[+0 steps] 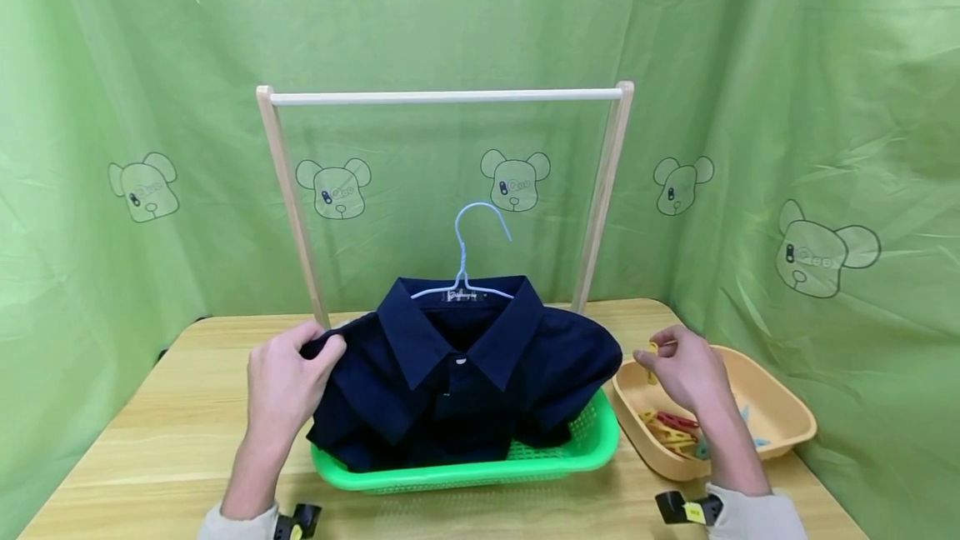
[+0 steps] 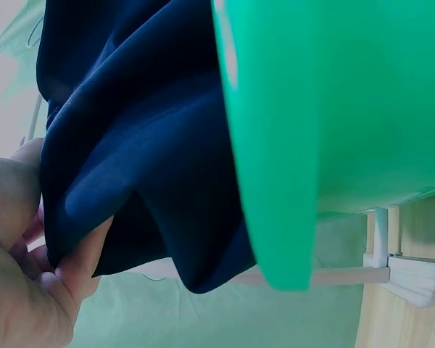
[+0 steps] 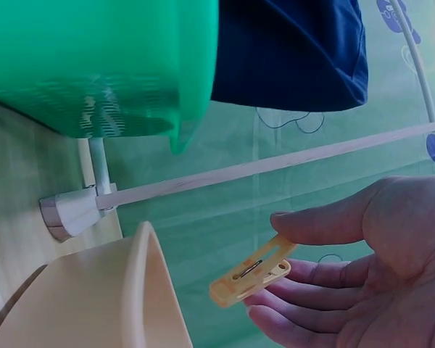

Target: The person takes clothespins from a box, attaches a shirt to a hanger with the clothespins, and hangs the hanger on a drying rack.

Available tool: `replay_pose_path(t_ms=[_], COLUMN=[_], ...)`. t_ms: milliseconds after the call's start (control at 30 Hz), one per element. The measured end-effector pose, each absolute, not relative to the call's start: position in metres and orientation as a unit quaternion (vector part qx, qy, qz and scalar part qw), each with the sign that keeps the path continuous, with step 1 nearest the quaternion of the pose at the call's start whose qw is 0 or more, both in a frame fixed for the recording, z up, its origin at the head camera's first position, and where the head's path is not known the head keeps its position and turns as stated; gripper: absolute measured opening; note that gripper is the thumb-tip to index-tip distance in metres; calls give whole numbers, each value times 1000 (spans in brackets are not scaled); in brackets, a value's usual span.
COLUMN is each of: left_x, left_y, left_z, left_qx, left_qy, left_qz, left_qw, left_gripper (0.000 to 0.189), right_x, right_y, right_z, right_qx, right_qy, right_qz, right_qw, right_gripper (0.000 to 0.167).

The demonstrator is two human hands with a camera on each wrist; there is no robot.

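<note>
A dark navy collared shirt (image 1: 457, 373) lies over the green basket (image 1: 480, 475), with a pale blue wire hanger (image 1: 462, 261) inside its collar and the hook standing up. My left hand (image 1: 288, 373) pinches the shirt at its left shoulder; in the left wrist view the cloth (image 2: 145, 152) drapes from thumb and fingers. Over the orange tray (image 1: 783, 415), my right hand (image 1: 686, 369) pinches a yellow clothespin (image 3: 250, 272) between thumb and fingers. More clothespins, yellow, red and blue (image 1: 675, 432), lie in the tray, partly hidden by my right forearm.
Behind the basket stands a wooden rack with a white top bar (image 1: 446, 97) and two slanted posts (image 1: 603, 198). Green curtains (image 1: 420, 32) printed with bear heads enclose the back and sides of the wooden table (image 1: 202, 407).
</note>
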State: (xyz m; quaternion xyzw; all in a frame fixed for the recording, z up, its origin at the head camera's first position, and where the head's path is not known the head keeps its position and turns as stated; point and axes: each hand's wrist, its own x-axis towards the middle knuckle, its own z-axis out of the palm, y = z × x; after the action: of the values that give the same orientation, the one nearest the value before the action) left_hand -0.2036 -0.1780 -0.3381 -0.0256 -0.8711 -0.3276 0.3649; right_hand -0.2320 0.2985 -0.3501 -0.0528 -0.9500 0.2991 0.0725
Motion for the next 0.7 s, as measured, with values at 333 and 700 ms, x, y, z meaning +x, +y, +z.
replay_pose_path(t_ms=[333,700], left_x=[-203,-203], left_y=[-178,-178], left_z=[-337,-336], left_qx=[-21,-16], left_qy=[-875,-876], left_qz=[-327,-330], left_qw=[357,352], left_gripper=[21,21], right_x=[-228,-222], right_y=[293,288], right_z=[-345,-337], right_qx=[-28,-25], right_qy=[-951,-945], right_qz=[294,304], right_qw=[89,113], right_gripper=[49,55])
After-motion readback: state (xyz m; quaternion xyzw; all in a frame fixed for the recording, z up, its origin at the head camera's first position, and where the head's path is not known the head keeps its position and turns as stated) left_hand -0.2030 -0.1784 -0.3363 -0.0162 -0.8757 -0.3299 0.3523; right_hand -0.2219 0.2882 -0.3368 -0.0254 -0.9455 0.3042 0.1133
